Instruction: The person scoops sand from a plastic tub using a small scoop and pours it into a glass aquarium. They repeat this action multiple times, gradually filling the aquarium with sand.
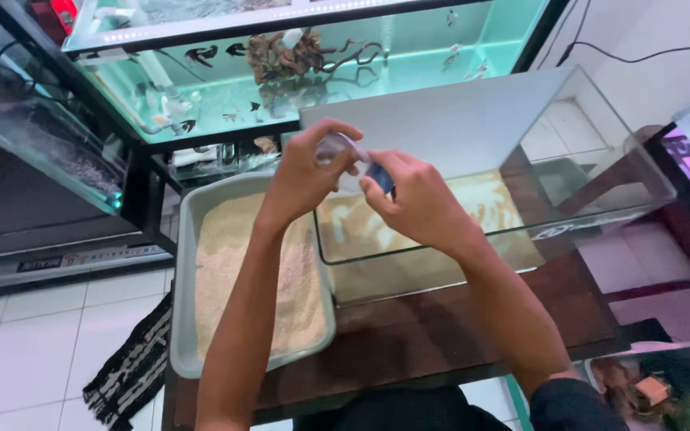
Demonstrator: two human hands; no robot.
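Note:
My left hand (305, 175) grips a small clear plastic container (339, 152) above the near left corner of an empty glass aquarium (600, 199). My right hand (413, 199) meets it there, its fingers pinching a small dark blue cap or lid (379, 177) at the container's end. Both hands hover over the aquarium's rim. A layer of pale sand (489, 199) covers the aquarium's bottom.
A grey plastic tray (188, 263) filled with pale sand stands left of the aquarium on a dark wooden table (433, 327). Behind is a lit fish tank (409, 64) with driftwood and fish. A dark striped rug (133, 367) lies on the white tiled floor.

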